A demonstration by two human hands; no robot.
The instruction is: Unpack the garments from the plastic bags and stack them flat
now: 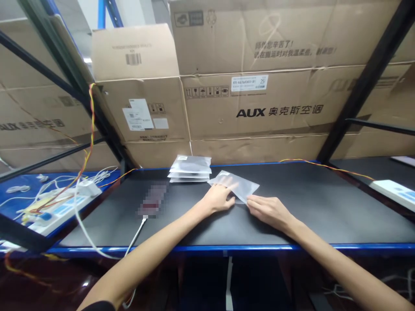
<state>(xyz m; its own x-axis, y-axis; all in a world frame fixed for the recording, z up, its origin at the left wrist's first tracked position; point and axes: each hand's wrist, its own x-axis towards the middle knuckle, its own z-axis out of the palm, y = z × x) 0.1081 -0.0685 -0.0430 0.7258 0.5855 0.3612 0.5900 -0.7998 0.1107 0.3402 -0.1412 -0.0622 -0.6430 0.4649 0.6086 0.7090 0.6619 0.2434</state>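
A translucent plastic bag (244, 185) with a small white label lies tilted between my hands above the black table mat. My left hand (218, 198) reaches in from the left, its fingers stretched out and partly seen through the bag's film; whether they are inside or beneath it I cannot tell. The left thumb stands apart from the fingers, low near the mat. With thumb and fingertips, my right hand (267, 211) pinches the bag's lower right corner. Behind my left hand is a stack of similar translucent bags (190, 169), the top one bearing a white label.
A blurred-out phone-like object (152, 199) lies on the mat, a white cable (140, 229) plugged in. Power strips (60, 209) and tangled cables sit at left; another power strip (394, 192) is at right. Large cardboard boxes (259, 125) stand behind black rack posts (359, 82).
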